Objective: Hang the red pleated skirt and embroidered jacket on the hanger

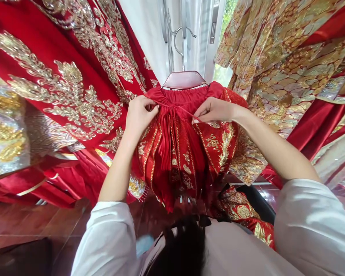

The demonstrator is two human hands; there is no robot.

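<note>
A red pleated skirt [186, 153] with gold embroidery hangs in front of me on a pale hanger [185, 79]. Across its gathered waistband runs a thin red drawstring [184, 110], crossed or knotted near the middle. My left hand [140, 115] pinches the string's left part between thumb and fingers, close to the waistband. On the other side my right hand [208, 111] pinches the string's right end, with the fingers curled together. Between the two hands the string looks fairly taut.
The hanger's metal hook [179, 42] is near a white door frame [211, 42]. A red gown with gold sequins [83, 80] hangs at left, gold scale-patterned garments [264, 76] at right. Red-and-gold cloth [243, 211] lies low at right above the dark tiled floor [66, 218].
</note>
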